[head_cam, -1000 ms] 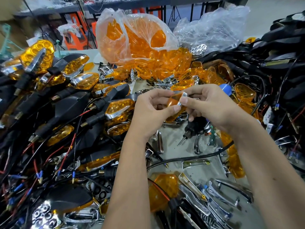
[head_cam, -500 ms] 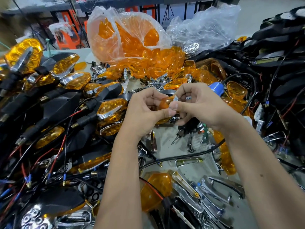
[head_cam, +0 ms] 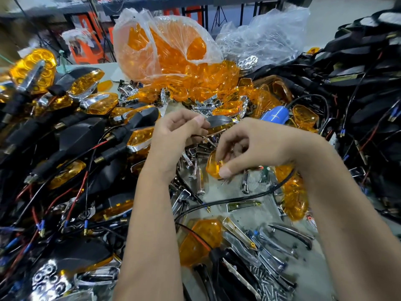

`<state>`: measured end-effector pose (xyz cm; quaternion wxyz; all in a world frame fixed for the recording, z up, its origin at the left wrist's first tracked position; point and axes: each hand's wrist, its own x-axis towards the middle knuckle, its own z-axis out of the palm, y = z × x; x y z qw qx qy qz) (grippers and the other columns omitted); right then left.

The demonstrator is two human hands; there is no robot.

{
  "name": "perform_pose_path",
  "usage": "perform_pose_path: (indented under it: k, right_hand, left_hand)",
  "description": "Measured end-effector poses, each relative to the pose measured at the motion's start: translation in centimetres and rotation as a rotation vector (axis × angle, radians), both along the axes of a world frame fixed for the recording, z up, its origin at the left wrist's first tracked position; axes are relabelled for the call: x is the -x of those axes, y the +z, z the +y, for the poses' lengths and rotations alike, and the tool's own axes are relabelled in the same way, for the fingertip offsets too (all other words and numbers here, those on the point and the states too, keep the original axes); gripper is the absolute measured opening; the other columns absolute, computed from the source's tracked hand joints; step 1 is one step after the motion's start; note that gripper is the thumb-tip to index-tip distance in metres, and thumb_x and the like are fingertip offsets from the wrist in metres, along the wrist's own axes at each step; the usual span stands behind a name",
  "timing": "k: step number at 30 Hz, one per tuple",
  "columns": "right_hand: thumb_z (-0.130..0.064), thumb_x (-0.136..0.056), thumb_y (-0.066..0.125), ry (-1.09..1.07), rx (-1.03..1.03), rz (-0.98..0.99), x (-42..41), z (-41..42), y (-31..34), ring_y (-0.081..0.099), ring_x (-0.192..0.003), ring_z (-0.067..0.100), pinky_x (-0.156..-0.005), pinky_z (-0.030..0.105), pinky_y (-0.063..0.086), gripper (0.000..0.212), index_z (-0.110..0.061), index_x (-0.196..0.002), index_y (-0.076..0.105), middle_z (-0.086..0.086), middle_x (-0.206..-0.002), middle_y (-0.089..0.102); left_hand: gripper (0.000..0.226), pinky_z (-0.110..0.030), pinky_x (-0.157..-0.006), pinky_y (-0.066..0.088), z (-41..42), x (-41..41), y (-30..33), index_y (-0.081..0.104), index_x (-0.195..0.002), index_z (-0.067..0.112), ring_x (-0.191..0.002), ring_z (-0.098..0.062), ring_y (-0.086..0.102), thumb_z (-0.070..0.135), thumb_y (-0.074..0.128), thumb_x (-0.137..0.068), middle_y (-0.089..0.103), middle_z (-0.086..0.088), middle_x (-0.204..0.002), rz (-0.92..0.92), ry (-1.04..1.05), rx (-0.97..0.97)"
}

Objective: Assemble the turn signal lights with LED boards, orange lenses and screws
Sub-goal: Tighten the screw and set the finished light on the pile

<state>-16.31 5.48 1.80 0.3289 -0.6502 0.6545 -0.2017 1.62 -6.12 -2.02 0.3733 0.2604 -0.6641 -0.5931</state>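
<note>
My right hand [head_cam: 249, 146] holds an orange lens [head_cam: 212, 168] between thumb and curled fingers, low over the table's middle. My left hand [head_cam: 180, 137] is raised to its left, fingers curled and thumb against the forefinger. Its fingertips are next to a black turn signal housing with an orange lens [head_cam: 220, 124]. Motion blur hides whether the left hand pinches anything. Loose chrome trim pieces [head_cam: 195, 170] lie under both hands. A clear bag of orange lenses [head_cam: 165, 46] spills onto the table behind.
Assembled turn signals with black stems and red and black wires [head_cam: 71, 135] are heaped on the left. Black housings and cables [head_cam: 364, 88] are piled on the right. A blue-handled screwdriver [head_cam: 274, 115] lies behind my right hand. Chrome strips and small screws [head_cam: 271, 276] cover the near table.
My hands have come apart. The right hand dropped toward the table with the orange lens, and the left hand stayed up and shifted slightly left.
</note>
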Motion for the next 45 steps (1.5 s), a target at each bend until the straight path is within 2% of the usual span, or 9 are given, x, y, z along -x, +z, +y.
perform_pose_path:
  k: [8,14,25,29,33,36,38,42,45]
  right_hand:
    - [-0.030,-0.094,0.076,-0.152,0.089,0.179,-0.7,0.7,-0.5,0.066,-0.078,0.006,-0.069,0.018,0.050,0.009,-0.022,-0.091,0.079,-0.008,-0.085,0.074]
    - [-0.030,-0.091,0.079,-0.350,0.140,0.248,1.9,4.3,0.1,0.051,-0.049,0.005,-0.045,0.015,0.034,0.026,-0.023,-0.071,0.062,-0.007,-0.058,0.055]
    - [-0.047,-0.085,0.080,-1.079,-0.009,0.567,12.0,17.4,3.1,0.066,-0.083,0.028,-0.080,0.039,0.057,0.024,-0.024,-0.083,0.075,0.005,-0.083,0.071]
    - [-0.048,-0.080,0.081,-1.100,-0.174,0.457,11.7,16.7,1.7,0.070,-0.051,0.025,-0.060,0.036,0.062,0.037,-0.013,-0.086,0.070,0.009,-0.068,0.071]
    - [-0.027,-0.077,0.078,-0.976,-0.131,0.458,11.1,17.1,1.5,0.069,-0.054,0.022,-0.052,0.030,0.055,0.021,-0.014,-0.087,0.065,0.008,-0.073,0.072]
    - [-0.018,-0.072,0.079,-0.885,-0.168,0.444,10.3,17.6,2.6,0.070,-0.056,0.019,-0.054,0.031,0.056,0.026,-0.017,-0.091,0.061,0.002,-0.064,0.072]
    - [-0.019,-0.070,0.081,-0.873,-0.097,0.448,9.7,17.7,3.4,0.069,-0.066,0.020,-0.062,0.035,0.058,0.039,-0.022,-0.101,0.058,0.001,-0.074,0.071]
    - [-0.021,-0.071,0.092,-0.838,0.111,0.209,8.1,16.3,4.3,0.072,-0.061,0.017,-0.072,0.045,0.062,0.054,-0.023,-0.114,0.058,0.001,-0.078,0.073]
    - [-0.033,-0.068,0.095,-0.764,0.160,0.248,6.5,13.8,4.0,0.069,-0.081,0.018,-0.079,0.041,0.059,0.070,-0.023,-0.126,0.056,0.000,-0.090,0.071]
  left_hand:
    - [0.023,-0.033,-0.068,0.055,1.8,2.7,0.3,0.069,-0.078,0.011,-0.070,-0.017,0.065,0.016,0.065,-0.100,0.073,-0.004,-0.077,0.018,0.077,0.079]
    - [0.030,-0.037,-0.061,0.049,5.9,8.1,1.2,0.063,-0.068,0.006,-0.062,-0.019,0.055,0.021,0.066,-0.093,0.064,-0.005,-0.063,0.020,0.063,0.185]
    - [0.012,-0.027,-0.069,0.038,12.8,19.2,3.0,0.069,-0.083,0.014,-0.081,-0.018,0.056,0.021,0.067,-0.094,0.064,0.001,-0.084,-0.583,-0.427,0.708]
    - [0.013,-0.031,-0.068,0.049,15.3,21.4,2.3,0.071,-0.090,0.009,-0.084,-0.026,0.064,0.020,0.066,-0.091,0.071,-0.006,-0.087,-0.619,-0.387,0.636]
    - [0.027,-0.034,-0.061,0.055,16.0,22.1,1.8,0.070,-0.079,-0.001,-0.076,-0.031,0.068,0.019,0.060,-0.095,0.070,-0.012,-0.072,-0.573,-0.377,0.449]
    - [0.041,-0.052,-0.085,0.062,15.5,21.9,1.8,0.067,-0.101,-0.009,-0.085,-0.043,0.074,0.031,0.056,-0.103,0.074,-0.027,-0.087,-0.487,-0.393,0.038]
    - [0.042,-0.056,-0.077,0.064,14.9,21.1,2.3,0.060,-0.114,-0.005,-0.076,-0.042,0.076,0.036,0.057,-0.103,0.076,-0.025,-0.083,-0.463,-0.383,-0.142]
    - [0.034,-0.036,-0.054,0.063,12.8,18.9,3.5,0.066,-0.103,0.004,-0.056,-0.028,0.074,0.038,0.058,-0.104,0.075,-0.014,-0.070,-0.396,-0.378,-0.259]
    - [0.036,-0.043,-0.075,0.065,10.9,16.9,3.8,0.073,-0.100,0.012,-0.065,-0.023,0.076,0.047,0.064,-0.099,0.079,-0.010,-0.080,-0.371,-0.274,-0.263]
